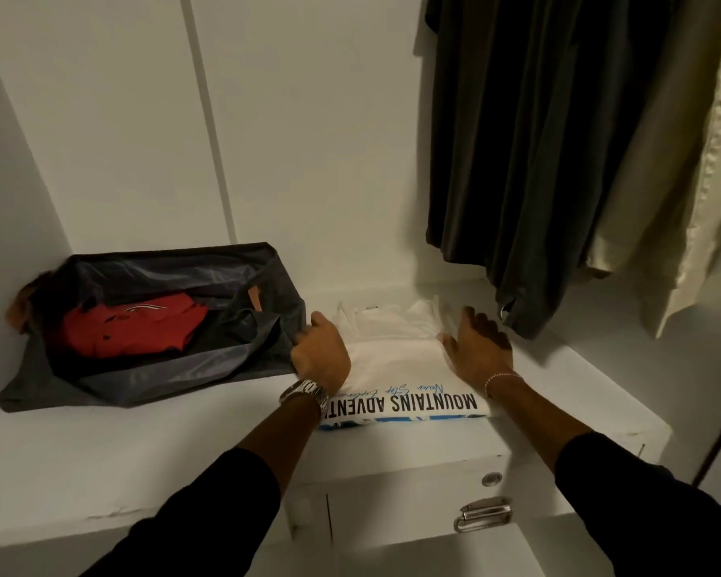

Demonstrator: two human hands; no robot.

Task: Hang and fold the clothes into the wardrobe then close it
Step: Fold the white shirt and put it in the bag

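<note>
A folded white T-shirt (396,360) with black "MOUNTAINS ADVENTURE" lettering lies on the white wardrobe shelf (142,443). My left hand (319,354) rests at the shirt's left edge, fingers loosely bent, a silver watch on its wrist. My right hand (477,347) lies along the shirt's right edge with straight fingers, a thin bracelet on its wrist. Neither hand grips the cloth.
A dark grey bag (209,368) holding a red garment (130,326) sits at the left of the shelf, touching my left hand. A dark garment (529,139) and a cream one (683,181) hang at the right. A drawer with a metal latch (481,514) is below.
</note>
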